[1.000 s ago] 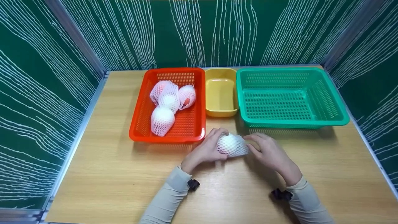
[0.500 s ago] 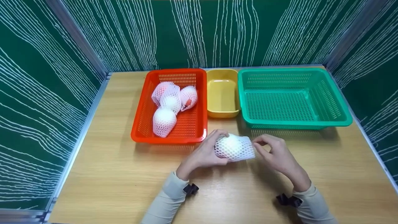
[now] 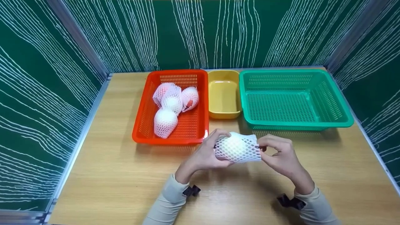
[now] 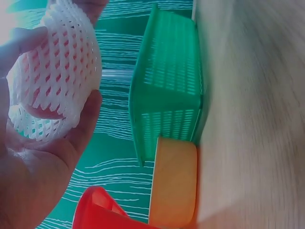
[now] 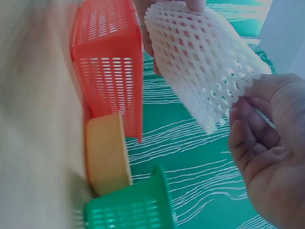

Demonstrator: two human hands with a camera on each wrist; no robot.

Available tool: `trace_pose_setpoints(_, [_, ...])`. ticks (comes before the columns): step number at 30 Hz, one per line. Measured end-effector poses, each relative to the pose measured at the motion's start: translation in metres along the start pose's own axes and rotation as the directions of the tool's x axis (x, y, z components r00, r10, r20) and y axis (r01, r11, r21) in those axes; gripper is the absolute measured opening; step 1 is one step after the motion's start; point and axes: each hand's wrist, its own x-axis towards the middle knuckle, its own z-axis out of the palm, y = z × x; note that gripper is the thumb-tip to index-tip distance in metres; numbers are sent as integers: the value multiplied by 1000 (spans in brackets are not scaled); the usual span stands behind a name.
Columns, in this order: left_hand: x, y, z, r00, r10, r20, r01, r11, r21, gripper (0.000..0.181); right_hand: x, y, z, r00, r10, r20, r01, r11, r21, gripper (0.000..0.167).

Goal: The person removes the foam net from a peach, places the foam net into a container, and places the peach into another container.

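Observation:
Above the table in front of the red basket, my left hand (image 3: 206, 154) grips a round reddish fruit (image 4: 43, 112) wrapped in a white foam net sleeve (image 3: 237, 148). Fingers and thumb curl round its left part. At the sleeve's right, loose end, my right hand (image 3: 279, 156) pinches the net's edge (image 5: 243, 88) between thumb and index finger. The sleeve stretches out past the fruit, its mesh holes spread. Only patches of red show through the mesh, so the exact kind of fruit cannot be told.
The red basket (image 3: 203, 139) at left holds several fruits in foam nets (image 3: 165, 120). Beside it stands a yellow bin (image 3: 223, 115), then a large green basket (image 3: 297, 124) at right. Green walls with white lines (image 3: 175, 37) enclose the wooden table (image 3: 109, 175).
My right hand has moved right, drawing the net's end out longer and wider. The left hand keeps its hold, the wrapped fruit tilting slightly. The baskets' contents have not changed.

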Motion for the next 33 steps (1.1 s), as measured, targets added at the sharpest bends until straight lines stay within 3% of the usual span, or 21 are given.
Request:
trace_pose_setpoints(5, [2, 1, 2, 1000, 7, 12, -7, 1000, -12, 73, 3, -1, 4, 998, -54, 44, 52, 998, 36, 40])
trace_pose_setpoints(11, [4, 1, 3, 999, 42, 11, -42, 999, -16, 74, -8, 15, 11, 994, -1, 111, 5, 999, -40, 54])
trace_pose_setpoints(15, [2, 2, 3, 999, 36, 6, -36, 999, 2, 74, -13, 20, 17, 991, 30, 130, -21, 997, -68, 61])
trace_pose_setpoints(25, [1, 1, 3, 998, 53, 18, -54, 997, 57, 74, -2, 1, 23, 985, 64, 161, -59, 998, -35, 66])
trace_pose_setpoints(33, [0, 0, 2, 998, 47, 42, -47, 999, 6, 73, 2, -2, 24, 983, 86, 163, -91, 996, 23, 71])
